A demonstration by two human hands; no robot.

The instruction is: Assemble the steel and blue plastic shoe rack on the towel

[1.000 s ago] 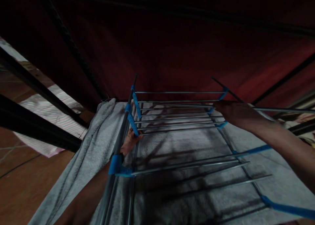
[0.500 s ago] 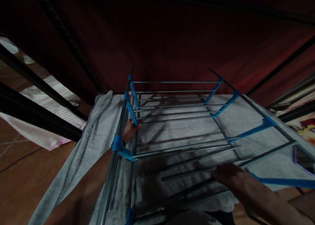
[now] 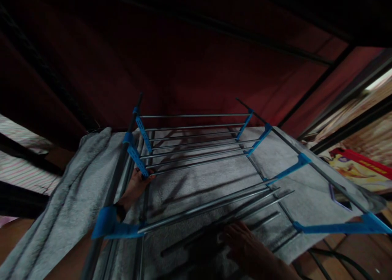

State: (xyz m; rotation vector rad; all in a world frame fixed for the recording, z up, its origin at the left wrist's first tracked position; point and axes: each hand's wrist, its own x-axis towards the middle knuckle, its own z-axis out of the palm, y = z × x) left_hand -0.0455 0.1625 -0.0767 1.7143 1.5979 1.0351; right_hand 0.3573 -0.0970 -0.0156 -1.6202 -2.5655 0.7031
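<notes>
A rack of grey metal tubes with blue plastic brackets (image 3: 138, 160) lies on its side on a grey fleece blanket. My left hand (image 3: 137, 186) is closed around the lower end of a left-side bracket, by the end of a crossbar. Several loose metal tubes (image 3: 263, 222) are spread on the blanket inside the frame, near me. Over them my right hand (image 3: 240, 241) is low, its fingers at the tubes. Shadow and blur hide whether it grips one. On the right, the rack's long side tube (image 3: 321, 172) carries more blue brackets.
Behind the rack hangs a dark red cloth (image 3: 190, 76) with dark frame bars. A red and yellow box (image 3: 361, 170) is at the right. Near the right side tube lies a purple-edged object (image 3: 339, 198). Striped cloth (image 3: 24, 157) shows at the left, and tiled floor at lower right.
My view has swung to the right. My right hand has come in left over the loose tubes, and the tube that slanted near it at the right no longer shows there. My left hand stays on the bracket.
</notes>
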